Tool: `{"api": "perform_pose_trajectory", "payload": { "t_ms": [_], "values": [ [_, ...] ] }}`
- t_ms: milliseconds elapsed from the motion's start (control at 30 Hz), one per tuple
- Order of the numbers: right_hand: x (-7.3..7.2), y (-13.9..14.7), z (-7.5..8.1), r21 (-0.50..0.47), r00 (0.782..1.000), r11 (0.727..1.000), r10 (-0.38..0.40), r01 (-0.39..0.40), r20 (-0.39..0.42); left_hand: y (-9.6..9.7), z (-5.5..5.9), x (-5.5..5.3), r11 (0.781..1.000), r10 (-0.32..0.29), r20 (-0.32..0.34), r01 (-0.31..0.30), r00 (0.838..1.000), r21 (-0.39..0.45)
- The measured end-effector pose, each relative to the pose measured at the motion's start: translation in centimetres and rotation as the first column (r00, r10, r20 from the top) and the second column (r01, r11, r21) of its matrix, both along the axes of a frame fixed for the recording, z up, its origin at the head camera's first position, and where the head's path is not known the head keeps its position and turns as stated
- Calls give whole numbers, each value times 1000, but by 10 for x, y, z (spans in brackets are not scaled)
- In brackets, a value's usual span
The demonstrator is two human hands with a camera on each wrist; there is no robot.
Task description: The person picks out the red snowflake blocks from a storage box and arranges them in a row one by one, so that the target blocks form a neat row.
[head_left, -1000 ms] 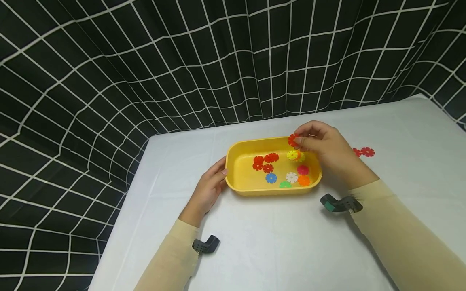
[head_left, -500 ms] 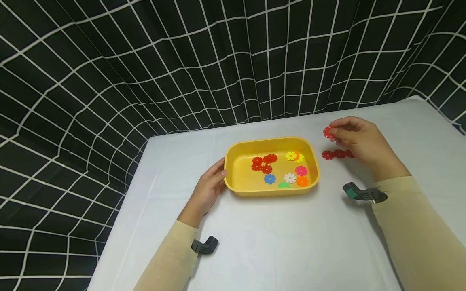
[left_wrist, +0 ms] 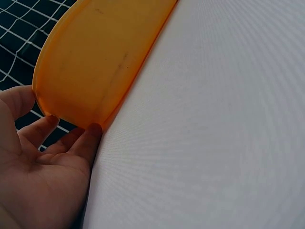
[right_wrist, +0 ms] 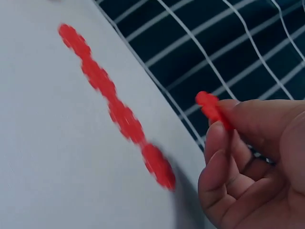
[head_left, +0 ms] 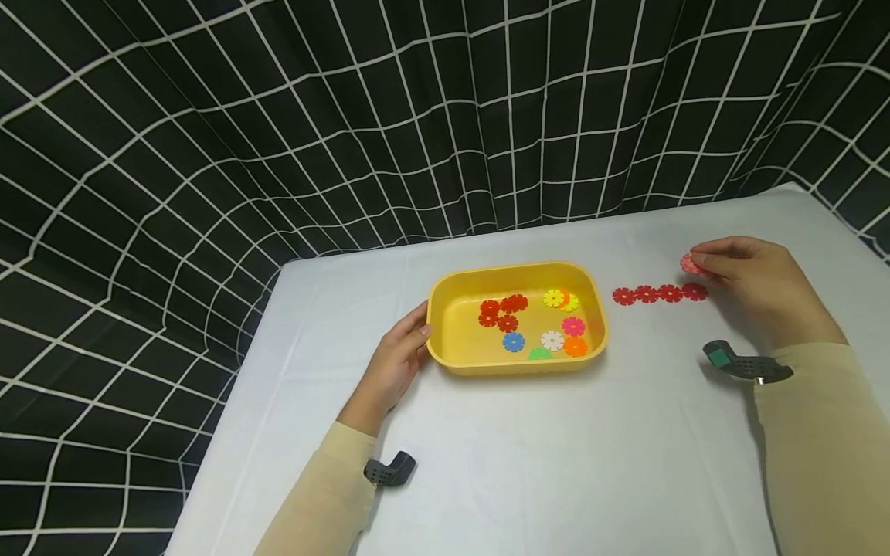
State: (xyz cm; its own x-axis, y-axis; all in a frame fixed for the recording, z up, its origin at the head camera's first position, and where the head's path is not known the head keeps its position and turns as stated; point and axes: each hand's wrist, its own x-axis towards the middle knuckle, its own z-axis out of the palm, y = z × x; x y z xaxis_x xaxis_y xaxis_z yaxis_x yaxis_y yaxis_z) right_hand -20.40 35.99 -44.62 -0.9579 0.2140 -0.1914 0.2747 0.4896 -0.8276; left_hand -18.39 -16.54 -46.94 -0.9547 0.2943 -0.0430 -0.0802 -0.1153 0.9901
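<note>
My left hand (head_left: pixel 395 363) grips the left end of a yellow plastic tray (head_left: pixel 445 364); in the left wrist view its fingers (left_wrist: pixel 88 145) curl against the tray's end wall (left_wrist: pixel 95 67). To the right, my right hand (head_left: pixel 758 282) pinches a red notched snowflake disc (head_left: pixel 691 264) between thumb and fingertips, raised over the tabletop. Just below that hand, a straight row of red snowflake discs (head_left: pixel 647 293) lies on the cloth. The right wrist view shows the held disc (right_wrist: pixel 209 106) nearly edge-on, apart from the row's near end (right_wrist: pixel 158 167).
In the tray lie several red discs (head_left: pixel 509 323), a blue disc (head_left: pixel 514 341), a white disc (head_left: pixel 552 340), a green disc (head_left: pixel 541 354), and pink, orange and yellow ones at its right. A white cloth (head_left: pixel 528 463) covers the table; a black gridded curtain (head_left: pixel 417 116) hangs behind.
My right hand has carried the red disc from over the tray rightward, past the row of discs, which now shows fully. The left hand stays at the tray's end.
</note>
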Motion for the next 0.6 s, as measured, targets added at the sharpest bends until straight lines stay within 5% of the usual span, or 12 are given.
{"api": "perform_pose_trajectory", "payload": {
  "t_ms": [300,600],
  "values": [
    [13,34,-12,136,999,990,-47,45,10,0,0,0,1000,5,8,-5,1000,-4],
    [14,35,-17,149,999,988,-40,35,33,-1,-2,0,1000,-5,-16,5,1000,-1]
  ]
}}
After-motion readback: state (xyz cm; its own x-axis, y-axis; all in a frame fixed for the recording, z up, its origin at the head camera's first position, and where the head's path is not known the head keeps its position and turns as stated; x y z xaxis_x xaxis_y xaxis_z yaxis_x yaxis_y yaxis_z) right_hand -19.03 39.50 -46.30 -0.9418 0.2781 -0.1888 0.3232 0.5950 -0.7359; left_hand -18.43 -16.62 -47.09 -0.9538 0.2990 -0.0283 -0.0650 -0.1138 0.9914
